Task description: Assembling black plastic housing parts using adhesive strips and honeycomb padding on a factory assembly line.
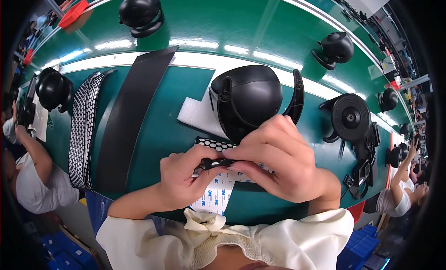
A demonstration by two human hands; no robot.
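A small black plastic strip [216, 163] is pinched between the closed fingertips of the left hand [183, 179] and the right hand [278, 161], held steady over the white adhesive backing sheet [216, 195]. The rounded black plastic housing [248, 105] is propped on a white foam pad [197, 114] just beyond, kept within reach.

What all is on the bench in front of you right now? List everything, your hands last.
small black part: 1, black, pinched between both hands at bench centre
dome housing: 1, black, on the white foam pad just beyond the hands
white foam pad: 1, white, under the dome housing
honeycomb pad sheet: 1, black and white, under the hands
backing paper: 1, white with blue print, near bench edge
dotted strips: a stack, black and white, left
long black sheet: 1, black, beside the strips
round base unit: 1, black, right
other dome units: several, black, on the green belt and at neighbouring stations
co-workers: 2, far left and far right
left hand: grip on the small part
right hand: grip on the small part
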